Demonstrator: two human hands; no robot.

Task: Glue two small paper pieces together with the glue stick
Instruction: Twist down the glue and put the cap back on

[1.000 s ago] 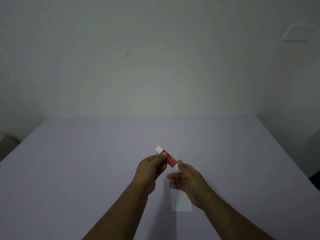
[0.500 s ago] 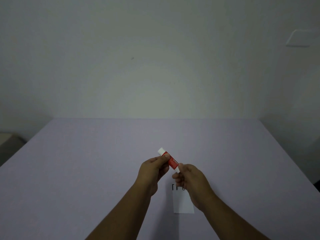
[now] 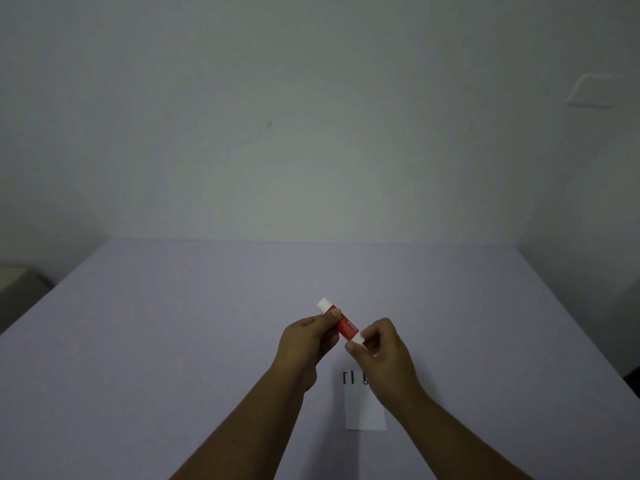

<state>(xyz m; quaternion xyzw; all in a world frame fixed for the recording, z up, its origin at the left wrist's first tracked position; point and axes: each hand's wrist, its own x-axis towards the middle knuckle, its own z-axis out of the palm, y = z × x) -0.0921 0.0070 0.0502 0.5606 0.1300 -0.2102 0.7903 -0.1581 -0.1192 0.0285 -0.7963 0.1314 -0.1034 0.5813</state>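
Note:
A red glue stick with white ends is held slanted above the table. My left hand grips its upper red body between thumb and fingers. My right hand pinches the white lower end with thumb and fingertips. Below my right hand a small white paper piece with black marks at its top edge lies flat on the table; my right wrist covers part of it. A second paper piece is not visible apart from it.
The lilac table runs back to a plain pale wall. Its right edge slants toward me. A grey object stands beyond the table's left edge.
My right hand has gone from open beside the glue stick to pinching its lower white end. The left hand keeps its hold.

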